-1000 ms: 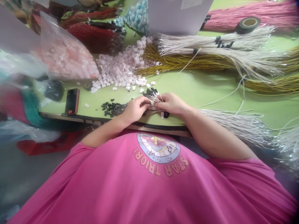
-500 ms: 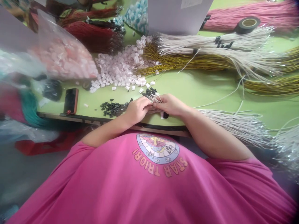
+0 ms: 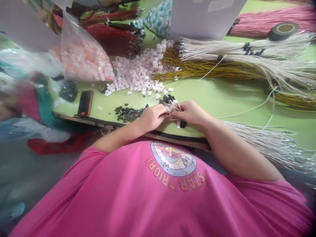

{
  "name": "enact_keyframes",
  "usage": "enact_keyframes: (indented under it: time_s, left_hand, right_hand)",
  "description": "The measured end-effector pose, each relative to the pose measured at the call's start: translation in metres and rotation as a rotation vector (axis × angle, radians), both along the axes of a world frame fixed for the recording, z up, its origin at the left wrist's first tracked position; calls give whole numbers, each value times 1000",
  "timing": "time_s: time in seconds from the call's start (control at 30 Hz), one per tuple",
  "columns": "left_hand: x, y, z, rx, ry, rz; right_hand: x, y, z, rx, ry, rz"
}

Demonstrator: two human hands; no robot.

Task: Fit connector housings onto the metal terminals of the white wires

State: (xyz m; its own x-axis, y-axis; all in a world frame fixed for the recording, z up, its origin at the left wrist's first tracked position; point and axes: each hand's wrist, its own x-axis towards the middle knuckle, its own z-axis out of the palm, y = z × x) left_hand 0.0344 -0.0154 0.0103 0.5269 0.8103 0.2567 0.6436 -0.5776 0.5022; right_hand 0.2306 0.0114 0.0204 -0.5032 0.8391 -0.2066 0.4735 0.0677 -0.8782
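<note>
My left hand point(image 3: 151, 118) and my right hand point(image 3: 189, 112) meet at the near edge of the green table point(image 3: 222, 95). Both are closed on a small bunch of thin white wires with black connectors point(image 3: 170, 102) at their tips. The bunch fans out up and to the left from between my fingers. A pile of loose black connectors point(image 3: 127, 113) lies just left of my left hand. The long tails of the white wires point(image 3: 261, 140) run off to the right under my right forearm.
A heap of pale pink connectors point(image 3: 140, 72) lies beyond my hands. A phone point(image 3: 85, 103) sits near the left edge, beside a clear bag of pink parts point(image 3: 84, 59). Yellow wires point(image 3: 209, 67), white wires point(image 3: 247, 51), pink wires point(image 3: 266, 19) and a tape roll point(image 3: 283, 29) fill the far side.
My hands stay together on the wire bunch, with only small finger shifts. The view has swung a little, so everything sits further right.
</note>
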Motion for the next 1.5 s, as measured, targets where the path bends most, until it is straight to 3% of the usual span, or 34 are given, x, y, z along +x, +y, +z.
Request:
enact_keyframes:
  time_s: [0.1,0.2,0.3,0.43,0.53,0.67,0.83,0.93,1.2,1.5]
  left_hand:
    - [-31,6,10,1,37,71]
    - [-84,19,13,-18,170,332]
    - [-133,32,5,-108,376,525]
    - [-158,43,-13,-267,393,541]
    - [-150,45,-16,-247,342,537]
    - [-113,33,0,-187,116,483]
    - [-46,9,12,-519,-332,187]
    - [-20,8,7,-646,-466,145]
    - [-8,9,1,-650,-474,237]
    - [-6,8,-1,-656,-539,274]
  right_hand:
    - [2,1,1,-29,60,-92]
    - [0,-1,1,-203,142,-145]
    - [-4,-5,-2,-276,202,-138]
    - [-9,-6,-3,-239,189,-160]
    - [-11,-6,-2,-195,151,-168]
    - [-12,-6,1,-114,64,-167]
    - [-12,-8,4,-143,108,-168]
    - [-10,-7,4,-164,150,-166]
    - [-8,-7,6,-221,207,-133]
    - [-8,-7,3,-30,82,-159]
